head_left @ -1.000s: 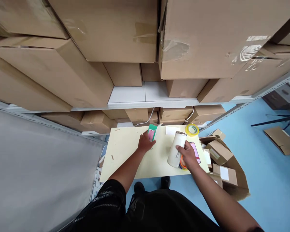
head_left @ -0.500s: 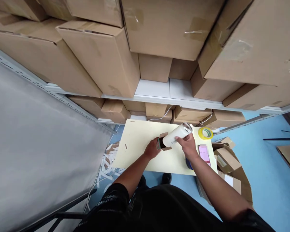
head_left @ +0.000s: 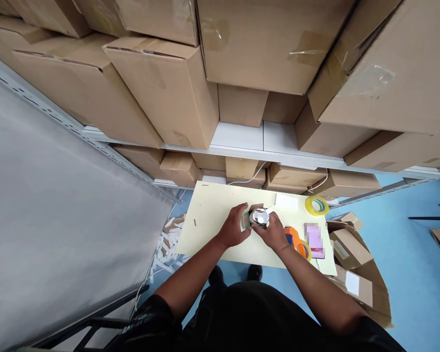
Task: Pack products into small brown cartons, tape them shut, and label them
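Observation:
Above the pale yellow table (head_left: 209,220), a white tumbler shows mostly as its shiny silver lid (head_left: 260,216), facing up toward me. Most of its body sits out of sight, apparently inside a small cardboard box (head_left: 245,221) with a green mark on its side. My left hand (head_left: 236,228) is closed around the box from the left. Around the tumbler's right side, close to the lid, my right hand (head_left: 273,234) is wrapped. A brown flap (head_left: 256,207) of the box stands up behind the lid.
On the table's right lie a yellow tape roll (head_left: 317,206), an orange tape dispenser (head_left: 296,241), a phone (head_left: 314,239) and a white paper (head_left: 286,201). A large open carton (head_left: 379,293) with boxes stands to the right. Shelves of cardboard boxes (head_left: 161,93) rise ahead.
The tumbler has gone from slanting out of the box with its body showing to nearly upright and deeper in. My right hand has moved left and down, uncovering the orange dispenser and white paper.

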A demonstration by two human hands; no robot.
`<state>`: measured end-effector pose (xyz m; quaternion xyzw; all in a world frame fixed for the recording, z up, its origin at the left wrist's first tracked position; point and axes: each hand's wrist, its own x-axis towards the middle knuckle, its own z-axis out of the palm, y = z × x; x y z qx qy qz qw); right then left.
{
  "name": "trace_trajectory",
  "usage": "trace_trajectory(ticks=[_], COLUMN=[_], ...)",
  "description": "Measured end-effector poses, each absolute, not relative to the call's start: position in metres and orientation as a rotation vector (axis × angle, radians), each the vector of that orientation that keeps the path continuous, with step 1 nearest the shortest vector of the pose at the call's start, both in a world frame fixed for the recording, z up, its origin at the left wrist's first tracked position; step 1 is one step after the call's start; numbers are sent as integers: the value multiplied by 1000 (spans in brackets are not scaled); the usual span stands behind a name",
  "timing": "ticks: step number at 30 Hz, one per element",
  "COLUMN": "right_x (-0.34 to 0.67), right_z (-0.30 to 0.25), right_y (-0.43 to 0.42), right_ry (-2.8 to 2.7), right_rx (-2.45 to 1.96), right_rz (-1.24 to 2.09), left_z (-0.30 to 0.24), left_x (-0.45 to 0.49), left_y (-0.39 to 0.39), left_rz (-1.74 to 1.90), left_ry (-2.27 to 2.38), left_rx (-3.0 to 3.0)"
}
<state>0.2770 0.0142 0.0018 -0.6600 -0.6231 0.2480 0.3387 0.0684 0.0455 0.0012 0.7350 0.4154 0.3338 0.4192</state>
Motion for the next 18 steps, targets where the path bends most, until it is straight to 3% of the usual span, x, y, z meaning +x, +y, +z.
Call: trace_trajectory(ticks=[6,10,18], right_x=[278,276,274], right_z=[-13,-22,-41], right_y=[13,10,2], right_ry=[-1818,-1834,-1684], right_rx=[-1556,-1561,-1590], right_rz=[617,509,591], left_z=[63,55,41], left_x=[77,87,97], left_y=[80,104,108], left_rz=[517,315,281], left_ry=[672,695,687], left_rx=[1982,1986,2000])
